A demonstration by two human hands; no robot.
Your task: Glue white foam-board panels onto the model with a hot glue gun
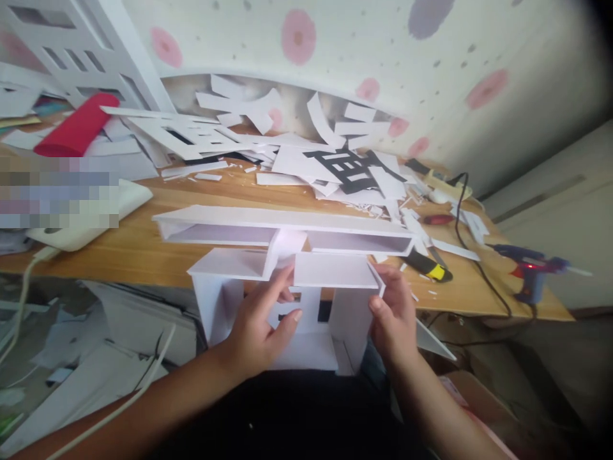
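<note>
I hold a white foam-board model (287,255), built of long flat strips and upright walls, over my lap at the near edge of a wooden table (143,249). My left hand (261,326) grips its lower middle part, fingers curled round an upright piece. My right hand (393,313) clasps the model's right wall, thumb pressed on the edge.
White foam-board scraps (287,137) and a cut black-and-white character (347,169) cover the table's back. A blue glue gun (531,271) with a black cord lies at right, a yellow-black knife (428,265) and a red tool (438,220) nearby. A red roll (76,128) lies far left.
</note>
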